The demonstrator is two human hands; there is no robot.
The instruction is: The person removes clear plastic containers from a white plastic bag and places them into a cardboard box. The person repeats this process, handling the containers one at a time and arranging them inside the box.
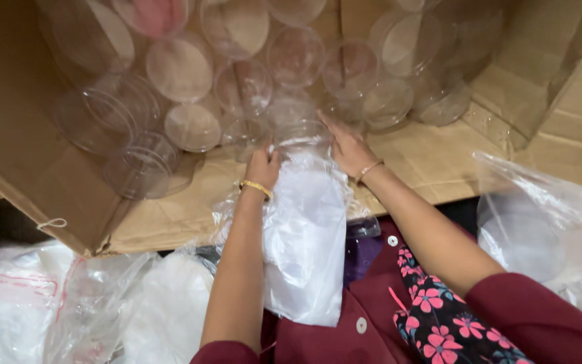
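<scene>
My left hand, with a gold bangle at the wrist, grips the top left of a long clear plastic bag that holds a stack of clear plastic containers. My right hand, also with a bangle, presses flat against the bag's top right, beside a clear round jar at the bag's mouth. The bag lies between my forearms, over my maroon clothing. Both hands reach into the open side of a big cardboard box.
The box is packed with several clear round plastic jars lying on their sides, bottoms facing me. Crumpled clear and white plastic bags lie at lower left; another plastic bag sits at right. A box flap stands at upper right.
</scene>
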